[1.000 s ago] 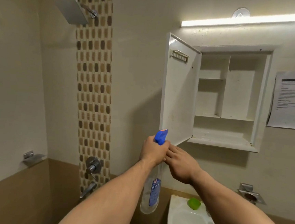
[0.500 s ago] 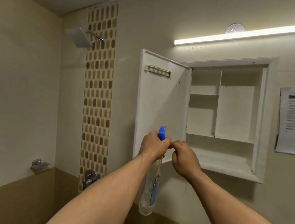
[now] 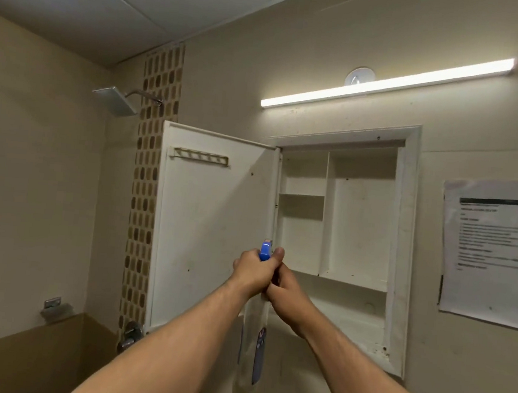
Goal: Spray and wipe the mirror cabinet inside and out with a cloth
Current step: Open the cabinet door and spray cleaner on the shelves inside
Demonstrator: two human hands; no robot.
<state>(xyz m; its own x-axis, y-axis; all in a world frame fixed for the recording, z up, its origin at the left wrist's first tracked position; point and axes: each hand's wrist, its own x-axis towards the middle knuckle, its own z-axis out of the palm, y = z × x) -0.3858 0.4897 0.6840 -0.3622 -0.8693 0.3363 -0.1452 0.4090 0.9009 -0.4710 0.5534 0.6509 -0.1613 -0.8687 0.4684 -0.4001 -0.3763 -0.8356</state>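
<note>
The white mirror cabinet [image 3: 402, 240] is set into the wall, its door [image 3: 211, 229] swung open to the left with the white inner face toward me. Bare shelves and dividers show inside. A clear spray bottle [image 3: 252, 352] with a blue trigger head hangs upright in front of the door's hinge edge. My left hand [image 3: 252, 271] grips its neck just under the blue head. My right hand [image 3: 287, 288] presses against the same neck from the right, fingers curled around it. No cloth is in view.
A lit tube light [image 3: 386, 83] runs above the cabinet. A printed paper notice [image 3: 494, 248] hangs on the wall to the right. At the left are a square shower head [image 3: 115, 102], a mosaic tile strip [image 3: 149, 186], a tap knob [image 3: 129, 335] and a small metal holder [image 3: 54, 307].
My view has tilted upward, so the sink and green item dropped out of sight. My right hand moved in from beside the bottle and closed on its neck.
</note>
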